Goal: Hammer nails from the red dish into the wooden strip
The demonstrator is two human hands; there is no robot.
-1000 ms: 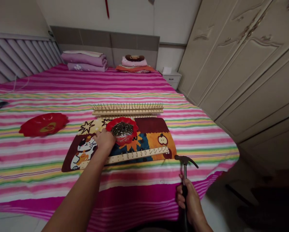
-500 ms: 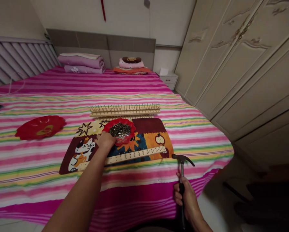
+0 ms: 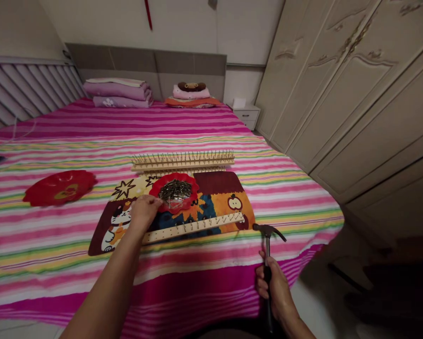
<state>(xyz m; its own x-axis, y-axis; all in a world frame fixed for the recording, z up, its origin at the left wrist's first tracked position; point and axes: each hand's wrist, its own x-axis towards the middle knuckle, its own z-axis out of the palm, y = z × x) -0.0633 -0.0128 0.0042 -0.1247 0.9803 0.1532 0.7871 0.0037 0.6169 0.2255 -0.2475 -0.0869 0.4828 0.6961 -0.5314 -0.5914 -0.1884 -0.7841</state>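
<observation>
**Left hand [image 3: 145, 209] at the red bowl [image 3: 194, 184], right hand [image 3: 275, 282] around the hammer [image 3: 267, 246]**

Before you spreads the striped bed [image 3: 56, 263], with a patterned mat [image 3: 216, 183] lying on it. Along the mat's far edge, beyond both your hands, are wooden boards [image 3: 183, 165] bristling with upright nails [image 3: 183, 156]. A narrower wooden strip [image 3: 169, 232] crosses the mat's near part, its right portion carrying more of them; your left arm passes over its left end. The hammer points away from you, its head just beside the mat's near right corner, and your right hand is wrapped around its black handle. The bowl sits on the mat, immediately right of your left hand, whose fingers are bent in at its rim; whether they are fully closed or pinch anything cannot be told. Loose nails [image 3: 176, 191] lie heaped in the bowl, near those fingertips.
</observation>
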